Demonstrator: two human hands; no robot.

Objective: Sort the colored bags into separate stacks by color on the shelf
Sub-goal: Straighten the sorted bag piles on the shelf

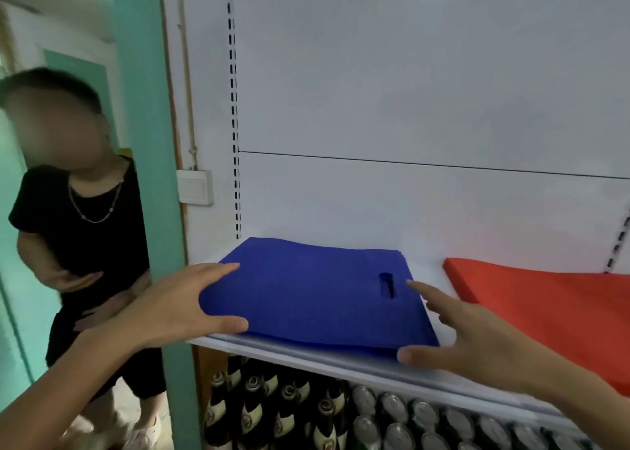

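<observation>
A stack of blue bags (pixel 306 292) lies flat on the white shelf (pixel 341 357), a handle slot showing near its right side. A stack of red bags (pixel 545 309) lies to its right, partly cut off by the frame edge. My left hand (pixel 177 309) rests against the blue stack's left edge, fingers straight along the side and thumb at the front corner. My right hand (pixel 467 333) is spread at the stack's right front corner, index finger stretched along the right edge, thumb touching the front edge.
A person in black (pixel 81 245) stands at the left behind a teal post (pixel 153 211). Below the shelf sit dark bottles (pixel 272 408) and silver cans (pixel 426 419). The white back panel (pixel 409 91) rises behind the stacks.
</observation>
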